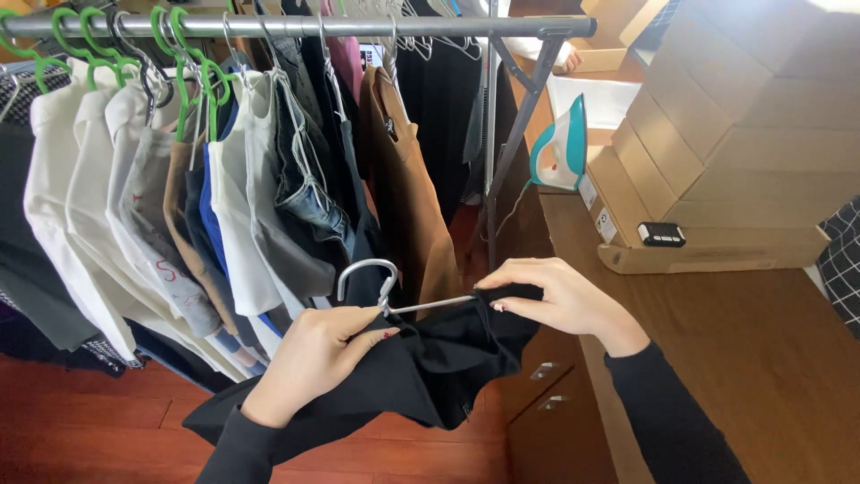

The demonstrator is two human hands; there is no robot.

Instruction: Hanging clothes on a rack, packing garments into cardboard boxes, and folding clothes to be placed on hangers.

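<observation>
Crowded with hung clothes, a garment rail (269, 24) fills the background. A black garment (430, 367) on a metal hanger (381, 291) is gripped by the left hand (313, 354) and pinched by the right hand (560, 296).

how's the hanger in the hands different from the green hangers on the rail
The held hanger is bare silver metal; the green hangers are bright green. The held hanger is off the rail, lying tilted between the left hand and right hand, while the green hangers hang by their hooks. The held one carries a black garment; the green ones carry mostly white tops. Both have curved hooks.
</observation>
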